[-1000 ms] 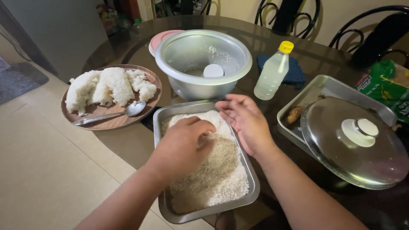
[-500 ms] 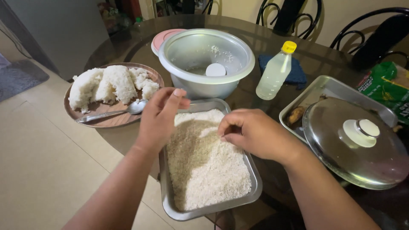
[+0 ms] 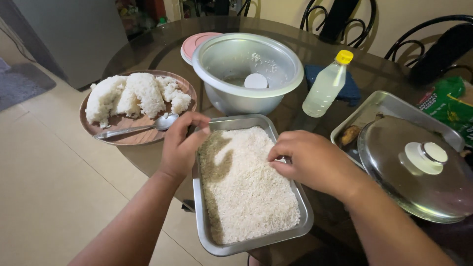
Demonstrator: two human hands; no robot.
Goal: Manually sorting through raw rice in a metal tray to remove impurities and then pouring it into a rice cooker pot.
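The left hand rests on the left rim of a rectangular metal tray, thumb and fingers curled over the far-left corner edge in a loose hold on the rim itself. The right hand sits on the opposite, right rim with its fingers bunched and bent down so the fingertips touch the uncooked white rice at the tray's right edge; whether any grains are pinched between them cannot be told. The rice fills the tray in an even layer, and the left hand casts a shadow on its far-left part. The tray lies at the near edge of a dark glass table, its near end overhanging the edge above a pale tiled floor. Left of the tray, a round brown plate holds lumps of cooked white rice with a metal spoon lying along its near side, the spoon's bowl just beside the left hand. Beyond the tray stands a metal rice-cooker pot with a pink lid behind it. To the right of the pot is a clear plastic bottle with a yellow cap, in front of a dark blue cloth. Further right, a second metal tray carries a glass pot lid with a white knob.
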